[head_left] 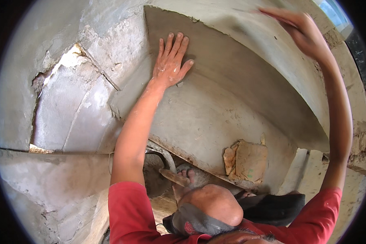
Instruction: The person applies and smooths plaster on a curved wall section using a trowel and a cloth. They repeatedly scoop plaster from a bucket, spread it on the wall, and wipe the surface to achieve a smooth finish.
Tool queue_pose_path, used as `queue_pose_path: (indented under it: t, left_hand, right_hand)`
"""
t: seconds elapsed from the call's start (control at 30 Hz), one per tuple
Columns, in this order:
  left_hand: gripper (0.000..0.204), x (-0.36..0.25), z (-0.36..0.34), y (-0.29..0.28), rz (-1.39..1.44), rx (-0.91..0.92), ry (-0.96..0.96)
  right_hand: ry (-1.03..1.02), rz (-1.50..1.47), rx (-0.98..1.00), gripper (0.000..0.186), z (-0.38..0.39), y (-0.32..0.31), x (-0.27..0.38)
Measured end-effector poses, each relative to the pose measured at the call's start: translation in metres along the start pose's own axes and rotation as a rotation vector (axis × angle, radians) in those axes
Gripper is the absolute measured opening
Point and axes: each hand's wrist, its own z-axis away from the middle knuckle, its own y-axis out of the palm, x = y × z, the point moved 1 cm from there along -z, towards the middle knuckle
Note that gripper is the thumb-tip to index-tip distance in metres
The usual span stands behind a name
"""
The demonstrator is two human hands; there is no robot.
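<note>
My left hand (172,61) lies spread on the grey plastered inner face (207,53) of a curved recess, fingers apart and flecked with pale plaster. My right hand (297,30) is raised at the upper right near the pale curved upper edge (264,36). Its fingers are smeared by motion, with a faint thin streak beyond the tips, so I cannot tell whether it holds anything. Below my left hand the smooth sloping surface (199,118) of the recess runs down to a rough edge.
A broken patch (73,105) with a cracked edge is at the left. Torn brownish sheet scraps (250,160) lie low in the recess. A round container (150,162) with a wooden-handled tool (173,177) sits by my bare foot (187,174), beside my bent knee (211,203).
</note>
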Motion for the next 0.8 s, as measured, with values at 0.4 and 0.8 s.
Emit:
queue_pose_path:
  t: [0.4,0.8]
  left_hand:
    - [0.081,0.002,0.0,-0.003,-0.003,0.039,-0.01]
    - [0.082,0.003,0.0,-0.003,0.018,0.004,0.01]
  right_hand:
    - [-0.315,-0.034,0.117,0.044,-0.228,0.072,0.052]
    - [-0.278,-0.059,0.148,0.063,-0.141,0.044,0.037]
